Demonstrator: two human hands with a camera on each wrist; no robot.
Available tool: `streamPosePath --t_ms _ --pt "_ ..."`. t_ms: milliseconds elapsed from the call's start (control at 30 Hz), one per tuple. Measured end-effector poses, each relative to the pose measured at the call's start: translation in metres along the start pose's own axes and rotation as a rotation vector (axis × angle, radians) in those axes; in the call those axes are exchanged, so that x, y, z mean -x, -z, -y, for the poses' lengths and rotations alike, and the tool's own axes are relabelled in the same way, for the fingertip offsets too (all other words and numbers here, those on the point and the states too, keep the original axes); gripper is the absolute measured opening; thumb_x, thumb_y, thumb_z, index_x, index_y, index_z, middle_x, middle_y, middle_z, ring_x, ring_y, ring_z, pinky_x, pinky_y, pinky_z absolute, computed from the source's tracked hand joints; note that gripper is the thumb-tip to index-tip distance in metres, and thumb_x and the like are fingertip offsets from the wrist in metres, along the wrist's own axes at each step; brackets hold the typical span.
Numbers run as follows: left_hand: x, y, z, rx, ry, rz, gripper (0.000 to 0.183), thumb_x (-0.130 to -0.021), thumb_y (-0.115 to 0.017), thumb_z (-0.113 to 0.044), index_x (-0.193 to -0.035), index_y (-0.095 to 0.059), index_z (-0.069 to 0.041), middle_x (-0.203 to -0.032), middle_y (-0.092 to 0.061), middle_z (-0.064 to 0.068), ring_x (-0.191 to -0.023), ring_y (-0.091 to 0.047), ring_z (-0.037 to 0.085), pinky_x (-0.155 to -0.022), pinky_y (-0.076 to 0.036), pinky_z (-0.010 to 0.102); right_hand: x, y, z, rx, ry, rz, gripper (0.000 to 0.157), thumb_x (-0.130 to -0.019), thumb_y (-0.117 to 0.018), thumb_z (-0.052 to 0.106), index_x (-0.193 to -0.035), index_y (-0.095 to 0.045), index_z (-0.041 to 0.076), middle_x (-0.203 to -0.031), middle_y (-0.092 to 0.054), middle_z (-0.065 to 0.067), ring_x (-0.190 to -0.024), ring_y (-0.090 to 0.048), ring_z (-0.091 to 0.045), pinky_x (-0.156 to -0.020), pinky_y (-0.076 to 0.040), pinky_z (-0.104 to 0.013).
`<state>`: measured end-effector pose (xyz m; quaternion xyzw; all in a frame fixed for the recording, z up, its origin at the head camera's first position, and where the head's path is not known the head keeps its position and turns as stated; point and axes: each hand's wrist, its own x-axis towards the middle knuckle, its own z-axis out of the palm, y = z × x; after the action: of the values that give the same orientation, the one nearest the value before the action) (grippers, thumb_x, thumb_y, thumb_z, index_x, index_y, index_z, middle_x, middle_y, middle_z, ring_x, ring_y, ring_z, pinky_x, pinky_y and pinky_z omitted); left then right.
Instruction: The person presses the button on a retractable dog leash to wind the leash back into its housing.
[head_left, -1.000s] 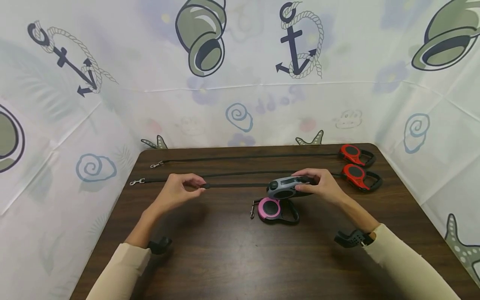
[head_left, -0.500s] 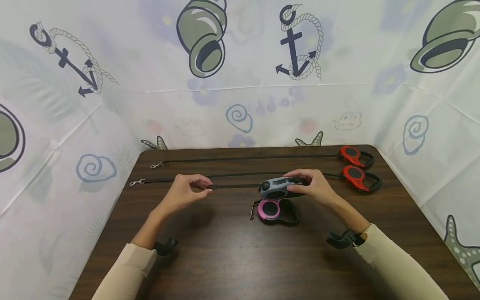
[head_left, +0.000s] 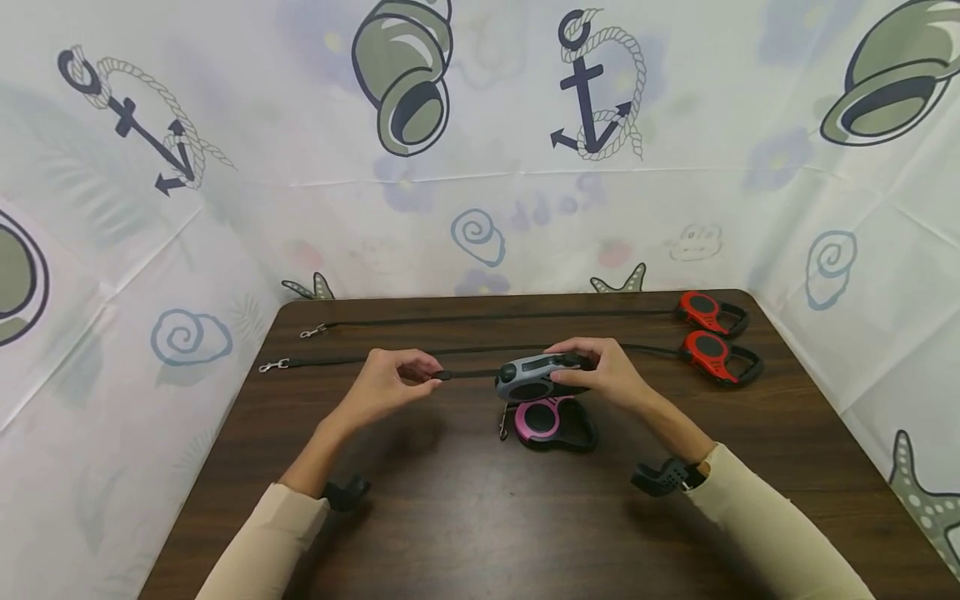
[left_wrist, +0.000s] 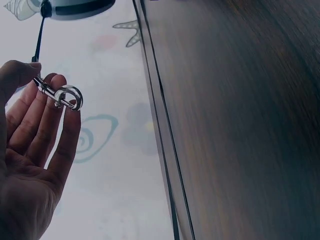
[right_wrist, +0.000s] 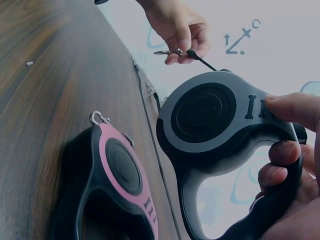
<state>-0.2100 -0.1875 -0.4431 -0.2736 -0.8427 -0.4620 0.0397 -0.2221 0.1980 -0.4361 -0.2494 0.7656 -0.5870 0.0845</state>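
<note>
Leash reel (head_left: 532,379), grey face, black round disc (right_wrist: 203,112), bone-shaped marks (right_wrist: 250,107), right hand (head_left: 603,375) gripping its black handle (right_wrist: 272,207), left hand (head_left: 393,383) pinching cord end (head_left: 444,375) beside silver clip (left_wrist: 50,91)

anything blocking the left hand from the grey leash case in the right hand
Nothing visible does: only the leash's own black cord spans the gap from the left hand to the grey leash case. The pink leash rests on the table, off that line.
</note>
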Motion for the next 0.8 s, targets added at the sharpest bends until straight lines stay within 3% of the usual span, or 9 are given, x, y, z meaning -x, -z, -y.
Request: streamPosePath --t_ms 133,333,500,700,800 --pt "-0.002 -0.003 -0.005 0.006 0.020 0.010 0.014 -0.090 -0.084 -0.006 -0.104 -0.080 -0.008 -0.094 -0.080 0.002 -0.082 -0.076 0.013 -0.076 -0.063 0.028 -0.003 -0.005 0.001 -0.026 -0.008 0.012 0.036 -0.093 -0.079 0.008 -0.128 -0.073 0.001 -0.102 -0.076 -0.016 -0.083 -0.070 -0.028 -0.073 -0.063 -0.037" --pt "-0.004 -0.008 -0.009 0.010 0.024 0.009 0.015 -0.090 -0.084 -0.006 -0.104 -0.080 -0.008 -0.095 -0.080 0.002 -0.083 -0.076 0.012 -0.076 -0.063 0.029 -0.007 -0.013 -0.001 -0.021 0.014 0.017 0.035 -0.093 -0.079 0.007 -0.128 -0.073 0.001 -0.102 -0.075 -0.015 -0.083 -0.069 -0.021 -0.075 -0.063 -0.038" --pt "-0.005 -0.013 -0.012 0.018 0.018 0.015 0.015 -0.090 -0.084 -0.006 -0.104 -0.079 -0.008 -0.095 -0.079 0.002 -0.083 -0.076 0.012 -0.076 -0.062 0.028 -0.010 -0.019 -0.001 -0.004 0.026 0.027 0.034 -0.094 -0.079 0.009 -0.127 -0.074 0.003 -0.104 -0.076 -0.014 -0.083 -0.069 -0.025 -0.077 -0.063 -0.044" --pt "-0.008 -0.017 -0.013 0.023 0.001 0.022 0.016 -0.089 -0.084 -0.004 -0.104 -0.079 -0.006 -0.093 -0.079 0.002 -0.081 -0.076 0.012 -0.074 -0.063 0.029 -0.014 -0.028 0.001 -0.006 0.036 0.035 0.034 -0.094 -0.078 0.007 -0.128 -0.074 0.002 -0.104 -0.077 -0.014 -0.082 -0.069 -0.020 -0.074 -0.061 -0.033" --pt "-0.009 -0.018 -0.013 0.031 -0.009 0.022 0.016 -0.088 -0.085 -0.004 -0.104 -0.079 -0.004 -0.092 -0.079 0.002 -0.079 -0.075 0.013 -0.074 -0.063 0.030 -0.017 -0.031 0.002 -0.014 0.040 0.036 0.034 -0.094 -0.078 0.006 -0.128 -0.074 0.002 -0.106 -0.076 -0.015 -0.082 -0.068 -0.018 -0.075 -0.062 -0.034"
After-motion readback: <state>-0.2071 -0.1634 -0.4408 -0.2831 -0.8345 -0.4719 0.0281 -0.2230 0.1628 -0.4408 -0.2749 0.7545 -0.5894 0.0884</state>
